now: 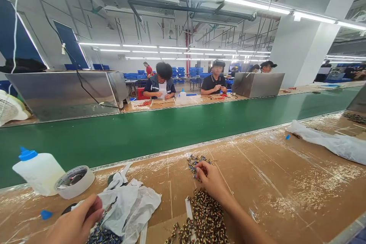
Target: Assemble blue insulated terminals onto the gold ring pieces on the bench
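Observation:
My left hand [77, 219] is closed in a pinch above the lower left of the table. Whatever it may hold is too small to name. Beside it lie a crumpled white cloth or sheet [137, 202] and a heap of small dark blue pieces [104, 235], partly covered by the sheet. My right hand [210, 179] has thumb and forefinger together at a small pile of blue and yellow pieces [197, 160]; a bluish bit shows at the fingertips. Just below that wrist spreads a larger heap of small black and yellow pieces [207, 217].
At left stand a squeeze bottle with a blue cap [40, 171] and a tape roll [74, 182]. A green conveyor belt [171, 129] runs across behind the cardboard-covered table [243, 175]. White plastic sheeting [328, 143] lies at right. Several people sit across the belt, between metal boxes [65, 95].

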`<state>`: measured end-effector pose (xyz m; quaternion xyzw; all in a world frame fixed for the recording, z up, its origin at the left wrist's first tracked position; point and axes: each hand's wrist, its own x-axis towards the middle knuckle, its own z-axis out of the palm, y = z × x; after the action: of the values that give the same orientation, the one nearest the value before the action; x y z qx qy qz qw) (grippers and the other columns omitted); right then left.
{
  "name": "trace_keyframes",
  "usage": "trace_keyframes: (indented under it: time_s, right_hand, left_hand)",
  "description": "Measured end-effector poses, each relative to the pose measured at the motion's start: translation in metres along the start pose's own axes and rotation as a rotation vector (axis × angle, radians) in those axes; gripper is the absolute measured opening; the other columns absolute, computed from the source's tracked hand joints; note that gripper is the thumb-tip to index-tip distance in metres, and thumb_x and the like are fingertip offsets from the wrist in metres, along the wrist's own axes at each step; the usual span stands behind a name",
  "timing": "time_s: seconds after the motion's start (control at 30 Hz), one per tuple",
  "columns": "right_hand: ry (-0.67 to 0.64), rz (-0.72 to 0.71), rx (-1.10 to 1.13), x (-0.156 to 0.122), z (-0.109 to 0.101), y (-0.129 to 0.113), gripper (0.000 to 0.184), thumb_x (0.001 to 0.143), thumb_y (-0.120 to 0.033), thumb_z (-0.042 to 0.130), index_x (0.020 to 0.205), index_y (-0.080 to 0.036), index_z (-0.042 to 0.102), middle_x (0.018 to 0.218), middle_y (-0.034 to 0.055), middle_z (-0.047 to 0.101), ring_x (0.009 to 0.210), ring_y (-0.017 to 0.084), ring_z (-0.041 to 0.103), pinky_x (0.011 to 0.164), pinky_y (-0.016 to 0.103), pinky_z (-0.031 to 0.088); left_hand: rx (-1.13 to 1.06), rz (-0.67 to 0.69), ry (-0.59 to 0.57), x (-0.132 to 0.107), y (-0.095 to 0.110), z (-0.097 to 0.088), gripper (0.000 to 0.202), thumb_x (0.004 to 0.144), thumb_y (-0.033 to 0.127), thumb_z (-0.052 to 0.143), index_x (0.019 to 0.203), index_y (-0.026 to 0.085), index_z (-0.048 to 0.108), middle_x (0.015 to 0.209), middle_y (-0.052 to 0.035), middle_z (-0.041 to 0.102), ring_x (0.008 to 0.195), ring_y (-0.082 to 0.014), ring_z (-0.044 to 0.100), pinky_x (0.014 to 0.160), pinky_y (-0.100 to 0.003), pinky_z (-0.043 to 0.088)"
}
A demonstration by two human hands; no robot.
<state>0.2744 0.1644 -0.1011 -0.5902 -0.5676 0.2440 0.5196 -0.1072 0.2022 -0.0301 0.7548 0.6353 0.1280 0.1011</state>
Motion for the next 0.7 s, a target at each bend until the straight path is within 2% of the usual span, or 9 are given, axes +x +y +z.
trace_keyframes:
  time_s: [0.07,0.13,0.27,0.3,0.37,0.47,0.57,0.7]
  right_hand:
    - [-0.006,0.002,-0.014,-0.001,0.002,0.001,0.023,0.089,-0.031,0.046,0.087,-0.017,0.064,0.067,0.0038,0.067,0.062,0.018,0.061,0.058,0.025,0.042]
    - [-0.017,0.000,-0.024,-0.002,0.004,0.000,0.022,0.089,-0.030,0.046,0.086,-0.017,0.063,0.067,0.0032,0.067,0.061,0.018,0.061,0.057,0.025,0.041]
    - [-0.055,-0.009,-0.040,-0.005,0.006,-0.003,0.019,0.090,-0.029,0.046,0.084,-0.018,0.062,0.066,0.0021,0.067,0.061,0.017,0.060,0.057,0.024,0.040]
    - [-0.067,-0.008,-0.042,-0.006,0.007,-0.004,0.019,0.090,-0.029,0.046,0.085,-0.018,0.061,0.066,0.0019,0.067,0.060,0.017,0.060,0.057,0.024,0.040]
    - [-0.090,-0.005,-0.040,-0.008,0.009,-0.005,0.018,0.090,-0.029,0.046,0.086,-0.018,0.060,0.066,0.0018,0.067,0.059,0.016,0.059,0.056,0.024,0.040]
    - [-0.113,-0.004,-0.038,-0.011,0.011,-0.004,0.018,0.091,-0.029,0.046,0.086,-0.018,0.060,0.067,0.0023,0.067,0.061,0.016,0.060,0.056,0.024,0.040]
    - [-0.127,-0.001,-0.040,-0.013,0.013,-0.005,0.018,0.091,-0.030,0.047,0.085,-0.018,0.060,0.067,0.0024,0.067,0.062,0.017,0.060,0.057,0.024,0.041]
    - [-0.153,0.013,-0.010,-0.015,0.015,-0.008,0.018,0.091,-0.031,0.047,0.086,-0.018,0.059,0.068,0.0024,0.066,0.063,0.017,0.061,0.058,0.024,0.042]
  left_hand:
    - [-0.062,0.069,0.023,0.006,0.029,-0.005,0.022,0.077,0.042,0.045,0.074,0.024,0.056,0.065,0.0043,0.067,0.063,-0.0190,0.062,0.060,-0.024,0.042]
    - [-0.139,0.080,0.062,0.008,0.055,0.001,0.024,0.079,0.043,0.045,0.080,0.023,0.059,0.066,0.0013,0.068,0.062,-0.0200,0.062,0.059,-0.025,0.043]
    - [-0.432,0.195,-0.012,0.006,0.088,0.035,0.029,0.079,0.045,0.051,0.088,0.024,0.069,0.093,-0.0027,0.072,0.089,-0.0246,0.064,0.080,-0.028,0.047]
    - [-0.501,0.214,-0.053,0.004,0.092,0.045,0.030,0.080,0.046,0.051,0.087,0.024,0.070,0.091,-0.0029,0.072,0.088,-0.0244,0.063,0.079,-0.028,0.048]
    - [-0.631,0.213,-0.140,0.000,0.098,0.064,0.034,0.081,0.051,0.050,0.083,0.022,0.069,0.081,-0.0032,0.069,0.077,-0.0226,0.061,0.068,-0.026,0.048]
    - [-0.742,0.171,-0.263,-0.004,0.103,0.081,0.040,0.079,0.056,0.052,0.073,0.019,0.065,0.062,-0.0003,0.057,0.061,-0.0177,0.051,0.054,-0.022,0.040]
    - [-0.754,0.164,-0.333,-0.007,0.106,0.087,0.039,0.078,0.054,0.054,0.064,0.017,0.059,0.056,0.0026,0.047,0.059,-0.0152,0.044,0.054,-0.021,0.035]
    - [-0.781,0.166,-0.402,-0.011,0.107,0.095,0.037,0.077,0.051,0.057,0.063,0.016,0.059,0.060,0.0018,0.050,0.062,-0.0153,0.047,0.056,-0.022,0.035]
